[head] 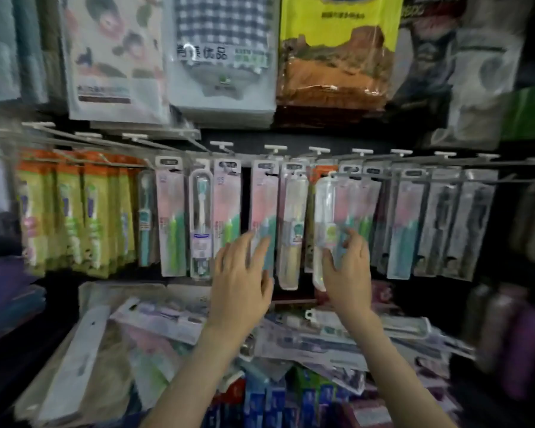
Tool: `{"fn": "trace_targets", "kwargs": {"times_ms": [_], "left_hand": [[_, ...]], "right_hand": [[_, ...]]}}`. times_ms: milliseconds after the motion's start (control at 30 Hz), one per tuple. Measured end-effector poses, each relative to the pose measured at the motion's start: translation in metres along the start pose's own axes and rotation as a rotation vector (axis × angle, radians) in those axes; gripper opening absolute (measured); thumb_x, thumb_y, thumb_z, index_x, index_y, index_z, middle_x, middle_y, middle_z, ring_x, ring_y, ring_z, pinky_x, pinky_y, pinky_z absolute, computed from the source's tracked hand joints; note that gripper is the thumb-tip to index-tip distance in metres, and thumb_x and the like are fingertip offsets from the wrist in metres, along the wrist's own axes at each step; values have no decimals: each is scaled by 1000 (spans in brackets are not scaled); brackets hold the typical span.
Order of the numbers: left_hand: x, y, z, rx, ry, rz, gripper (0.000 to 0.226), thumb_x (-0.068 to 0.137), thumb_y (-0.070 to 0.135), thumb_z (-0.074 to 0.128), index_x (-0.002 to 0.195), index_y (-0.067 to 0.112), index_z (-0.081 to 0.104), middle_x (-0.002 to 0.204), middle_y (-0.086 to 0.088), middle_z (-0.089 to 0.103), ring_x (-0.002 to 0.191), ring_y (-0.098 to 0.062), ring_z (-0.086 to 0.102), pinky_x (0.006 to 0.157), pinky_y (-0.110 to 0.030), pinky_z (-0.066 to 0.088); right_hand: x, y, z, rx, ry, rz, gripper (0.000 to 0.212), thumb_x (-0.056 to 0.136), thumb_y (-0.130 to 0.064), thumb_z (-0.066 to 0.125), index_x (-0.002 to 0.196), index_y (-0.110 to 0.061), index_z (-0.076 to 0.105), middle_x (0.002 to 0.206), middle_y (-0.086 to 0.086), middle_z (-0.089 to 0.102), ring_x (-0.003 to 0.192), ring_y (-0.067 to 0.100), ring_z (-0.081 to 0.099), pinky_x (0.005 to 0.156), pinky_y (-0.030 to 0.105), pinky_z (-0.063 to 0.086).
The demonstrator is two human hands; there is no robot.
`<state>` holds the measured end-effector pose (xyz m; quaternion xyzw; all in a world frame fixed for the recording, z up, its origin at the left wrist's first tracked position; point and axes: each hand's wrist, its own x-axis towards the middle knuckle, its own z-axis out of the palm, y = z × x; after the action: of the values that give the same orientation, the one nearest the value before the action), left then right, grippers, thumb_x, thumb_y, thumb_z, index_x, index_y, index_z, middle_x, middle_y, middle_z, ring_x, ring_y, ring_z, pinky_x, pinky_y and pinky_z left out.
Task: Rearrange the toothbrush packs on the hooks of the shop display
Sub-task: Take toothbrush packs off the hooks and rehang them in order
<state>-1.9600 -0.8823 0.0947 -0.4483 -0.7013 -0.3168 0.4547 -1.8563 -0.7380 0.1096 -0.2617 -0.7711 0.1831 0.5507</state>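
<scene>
Head view, centre frame: rearranging is underway. Right hand (349, 270) is pinching the lower end of the clear pack (328, 211), fingers curled round it, under the hook row (275, 148). Left hand (243, 273) is touching the pink pack (263, 205) with straight fingers. Next is probably sliding the clear pack along a hook while steadying its neighbours.

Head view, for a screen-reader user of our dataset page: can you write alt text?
Two bare hands work at toothbrush packs hanging on shop hooks: the left hand reaches, fingers straight, to a pink pack, and the right hand grips the bottom of a clear pack. Loose packs lie piled below.
</scene>
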Motion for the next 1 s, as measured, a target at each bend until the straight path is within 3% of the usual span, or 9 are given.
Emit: {"fn": "trace_targets", "kwargs": {"times_ms": [133,233,367,600,733,800,867,1000], "left_hand": [[12,39,36,-67,-74,-91,62,80,18,70,137,13,45,128,-20,53,112,-36,57,89,-44,50],[19,55,56,-98,-149,-176,73,86,17,64,148,18,27,132,-20,48,110,-34,56,82,-41,52],[23,63,67,-164,-144,-253,81,93,17,56,151,23,0,128,-16,48,93,-28,58,61,-30,44],[27,69,53,-196,-193,-412,78,95,14,49,151,26,-4,117,-12,54,72,-23,58,58,-39,53],[25,74,41,-230,-229,-432,79,94,12,51,151,27,-3,120,-10,52,70,-20,57,53,-32,47],[24,75,35,-240,-237,-426,78,94,12,51,151,26,-1,113,-9,55,67,-17,54,48,-24,39],[23,75,32,-229,-238,-405,76,94,10,50,151,23,1,111,-9,57,62,-12,49,45,-17,30],[23,75,29,-309,-234,-440,77,95,8,50,151,16,-2,118,-11,56,74,-15,55,59,-23,42]], "right_hand": [[19,28,-8,42,-156,7,63,91,-36,58,140,-11,27,135,11,43,118,24,49,81,27,42],[29,33,-1,32,-263,-27,76,88,-41,61,144,-12,18,139,12,42,124,27,46,90,34,44],[42,33,11,90,-330,20,77,88,-36,61,145,-12,15,130,17,50,108,31,55,74,32,46],[45,37,-1,139,-343,-5,63,89,-23,61,142,-8,29,123,14,50,89,17,49,74,24,38],[40,37,-21,211,-292,28,56,87,-18,64,135,-13,37,119,2,45,75,1,47,65,19,37],[36,35,-31,230,-267,41,52,87,-18,65,132,-15,39,115,-3,41,75,2,46,62,17,34],[31,33,-39,247,-238,39,51,86,-18,65,130,-16,40,113,-5,38,82,7,46,69,16,33],[25,25,-55,265,-182,30,48,87,-18,65,128,-16,41,114,-3,39,76,2,44,64,10,33]]}}
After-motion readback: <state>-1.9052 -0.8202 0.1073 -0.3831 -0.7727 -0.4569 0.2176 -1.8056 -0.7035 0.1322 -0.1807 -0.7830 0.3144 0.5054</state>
